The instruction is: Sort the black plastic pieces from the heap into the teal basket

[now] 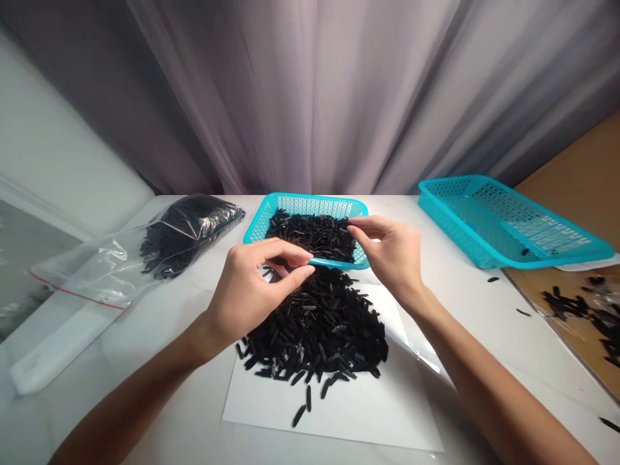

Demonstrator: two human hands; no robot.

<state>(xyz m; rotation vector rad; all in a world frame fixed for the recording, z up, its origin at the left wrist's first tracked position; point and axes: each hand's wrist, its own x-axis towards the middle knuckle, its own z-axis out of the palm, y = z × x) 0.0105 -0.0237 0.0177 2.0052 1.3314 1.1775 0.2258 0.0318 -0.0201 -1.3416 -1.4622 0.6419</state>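
Observation:
My left hand (pixel 259 278) is closed in a pinch, its fingertips level with the near rim of a turquoise plastic basket (pixel 356 265). Whether it grips that rim or a small piece, I cannot make out. At the basket's right side my right hand (pixel 394 252) pinches thumb against fingers, and what lies between them is hidden. Thin black elongated pieces (pixel 310 234) fill much of the basket. A larger heap of the same black pieces (pixel 329 329) lies in front of it on a white sheet (pixel 271 403), partly behind my left hand.
On the left lies a clear zip bag (pixel 109 261) holding more black pieces, above a white strip-shaped object (pixel 58 349). A second turquoise basket (pixel 489 248) stands at the right with a piece inside. Scattered pieces (pixel 564 303) lie on a brown surface there. A grey curtain (pixel 300 97) hangs behind.

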